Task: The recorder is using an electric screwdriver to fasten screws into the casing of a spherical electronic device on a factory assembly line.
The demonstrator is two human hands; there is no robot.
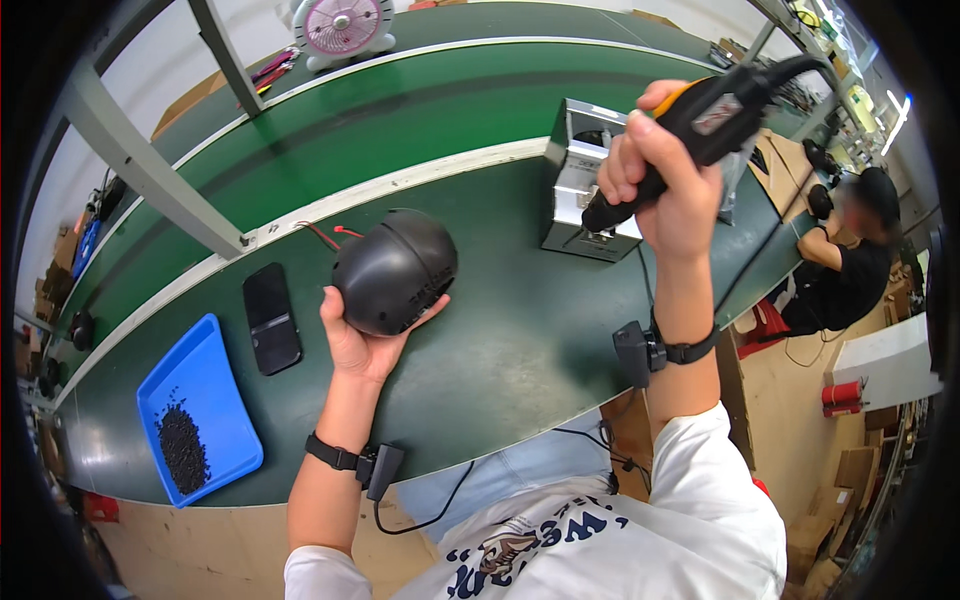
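Green bench (pixel 500 370) fills most of the lower half, w/ a long green belt (pixel 450 125) running behind it. Far R, a seated co-worker (pixel 862 265) in black at the bench's far end. Metal box (pixel 578 180), open-fronted, stands R of centre nr the bench's back edge. Up top, pink-and-white fan (pixel 342 22) beyond the belt; at bench's L end, blue tray (pixel 222 400) lying at a slant.

And the elec. screwdriver (pixel 715 122)! Raised at upper R, long axis on a diagonal: cable end up R, nose down L, bit angled toward the box's front; can't tell if it touches. R hand (pixel 665 180) has fingers wrapped firmly round its body.

Black housing (pixel 390 275), rounded, is L of centre, just above the bench in the L hand (pixel 368 350): palm under, thumb one side, fingers spread part-open on t'other, cupping it. Long axis hard to call, it's near-round; seam arcs down to the R, slotted side faces lower R, twd the person.

Phone (pixel 272 320), black, flat btwn tray & housing, lengthwise roughly front-to-back. Thin red wires (pixel 320 236) poke out at the housing's upper L. Tiniest: black bits (pixel 182 447), heaped in the tray.
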